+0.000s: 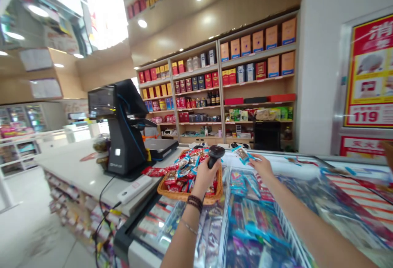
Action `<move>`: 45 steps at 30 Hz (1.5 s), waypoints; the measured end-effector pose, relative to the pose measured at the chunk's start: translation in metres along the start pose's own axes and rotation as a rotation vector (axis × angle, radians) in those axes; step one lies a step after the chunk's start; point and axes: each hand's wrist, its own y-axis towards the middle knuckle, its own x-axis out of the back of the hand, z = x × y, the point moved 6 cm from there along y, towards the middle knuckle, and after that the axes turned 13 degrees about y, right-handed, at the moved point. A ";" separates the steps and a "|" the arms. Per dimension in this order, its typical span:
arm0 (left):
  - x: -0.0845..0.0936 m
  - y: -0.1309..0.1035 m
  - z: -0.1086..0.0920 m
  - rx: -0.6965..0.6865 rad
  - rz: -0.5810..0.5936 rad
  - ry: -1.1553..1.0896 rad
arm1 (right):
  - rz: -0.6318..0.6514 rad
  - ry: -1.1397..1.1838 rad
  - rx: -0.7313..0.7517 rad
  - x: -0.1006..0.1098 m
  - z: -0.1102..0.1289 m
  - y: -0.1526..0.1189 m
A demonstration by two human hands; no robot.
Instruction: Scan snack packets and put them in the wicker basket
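Observation:
My left hand (205, 174) is wrapped round the handle of a black barcode scanner (215, 152), its head raised above a wicker basket (190, 196). Red and blue wrapped snacks (188, 162) fill that basket, and my left wrist, with a dark beaded bracelet, crosses its front. On the right, my right hand (260, 165) pinches a small blue-and-white snack packet (242, 154) by one end, over the glass-topped freezer. Below my hands, the freezer (225, 215) shows several packaged items in white wire compartments.
A black point-of-sale terminal (123, 137) stands on the white counter (70, 157) at left, beside a flat black scale (161, 148). A white power strip (135, 189) trails cables over the counter edge. Shelves of boxes (196, 82) line the back wall; a red fire poster (371, 71) hangs at right.

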 end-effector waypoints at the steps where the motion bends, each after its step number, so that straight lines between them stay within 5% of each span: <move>1: 0.016 0.002 0.006 0.013 -0.033 0.022 | 0.015 0.015 -0.037 -0.021 -0.007 0.001; 7: 0.104 0.000 0.046 0.068 -0.255 0.164 | 0.161 -0.036 -0.109 -0.141 -0.051 -0.010; 12: 0.138 -0.008 0.078 0.139 -0.343 0.206 | 0.307 -0.175 -0.047 -0.199 -0.076 -0.034; 18: 0.131 -0.011 0.090 0.196 -0.330 0.265 | 0.558 -0.484 0.106 -0.203 -0.068 -0.061; 24: 0.087 -0.009 0.062 0.148 -0.234 0.212 | 0.746 -0.721 0.283 -0.178 -0.031 -0.079; 27: 0.057 -0.007 0.040 0.127 -0.175 0.169 | 0.768 -0.762 0.323 -0.150 -0.009 -0.080; 30: 0.021 -0.004 0.018 0.094 -0.103 0.065 | 0.691 -0.804 0.337 -0.097 0.012 -0.070; 38: -0.113 -0.009 -0.028 0.005 0.089 -0.184 | 0.233 -0.941 0.357 0.128 0.074 -0.012; 42: -0.174 -0.027 -0.026 0.045 0.186 -0.270 | -0.048 -1.036 0.304 0.234 0.094 0.009; 45: -0.200 -0.035 -0.009 0.103 0.270 -0.253 | -0.138 -1.161 0.254 0.284 0.092 0.024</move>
